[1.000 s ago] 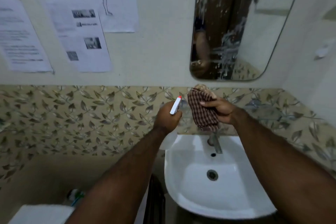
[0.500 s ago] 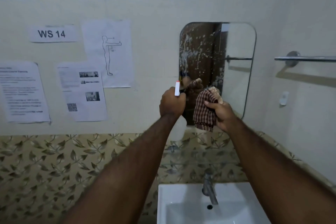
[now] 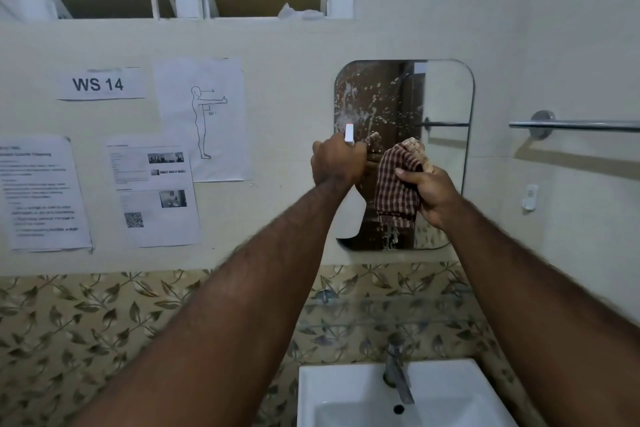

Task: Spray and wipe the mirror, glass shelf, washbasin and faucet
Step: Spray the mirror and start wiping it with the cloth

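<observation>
I note my left hand (image 3: pixel 337 163) gripping a white red-tipped spray bottle (image 3: pixel 349 133), my right hand (image 3: pixel 433 194) a brown checked cloth (image 3: pixel 394 191). Droplets (image 3: pixel 374 104) spot the rounded mirror (image 3: pixel 446 97).

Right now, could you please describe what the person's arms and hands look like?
The left forearm and right forearm are bare and hairy, no sleeves in view. The left hand and right hand wear no gloves; no watch or ring shows.

My count by kind
I see one mirror (image 3: pixel 446 97), one cloth (image 3: pixel 394 184), one spray bottle (image 3: pixel 349 132), one faucet (image 3: pixel 396 371), one washbasin (image 3: pixel 450 392), four wall papers (image 3: pixel 204 121).
</observation>
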